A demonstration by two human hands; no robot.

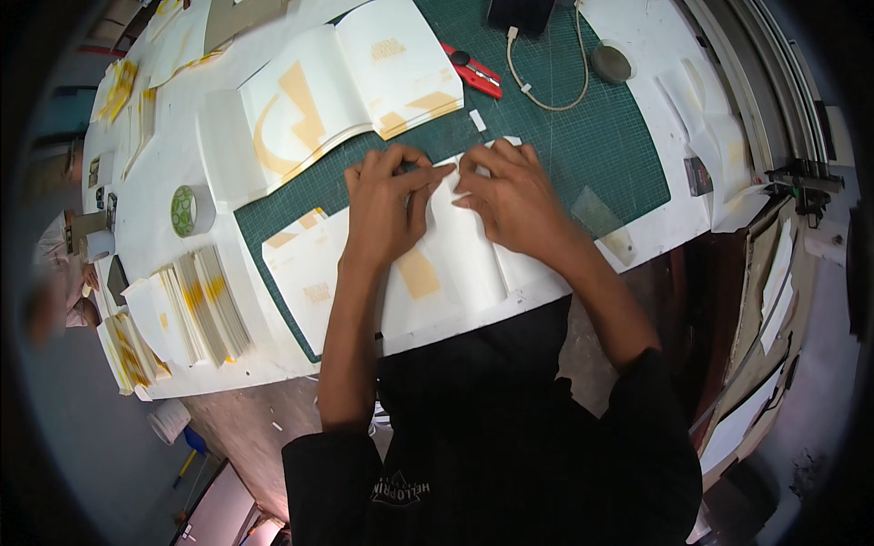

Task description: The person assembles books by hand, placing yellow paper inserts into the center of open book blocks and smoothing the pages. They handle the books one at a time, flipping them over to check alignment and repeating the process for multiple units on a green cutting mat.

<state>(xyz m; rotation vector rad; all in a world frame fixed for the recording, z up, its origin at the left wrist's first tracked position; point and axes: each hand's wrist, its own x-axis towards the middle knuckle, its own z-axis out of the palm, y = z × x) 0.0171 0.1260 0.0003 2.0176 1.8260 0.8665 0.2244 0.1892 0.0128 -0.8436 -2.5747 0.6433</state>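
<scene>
A printed white paper cover [460,264] with pale orange shapes lies in front of me, partly on the green cutting mat and reaching the table's near edge. My left hand [387,205] is closed, thumb and fingertips pinching the cover's far edge near a fold. Just to its right, my right hand [510,196] is also closed, bent fingers pinching the same far edge. The two sets of fingertips are close together, and they hide the exact spot they grip. Beyond them another cover or open booklet [309,114] with orange print lies spread out.
A red utility knife [473,71], a phone [521,13] with a white cable and a round grey lid [611,64] lie on or by the cutting mat [619,146]. A tape roll [189,211] and stacked booklets [196,305] stand left. Another person [68,264] is at far left.
</scene>
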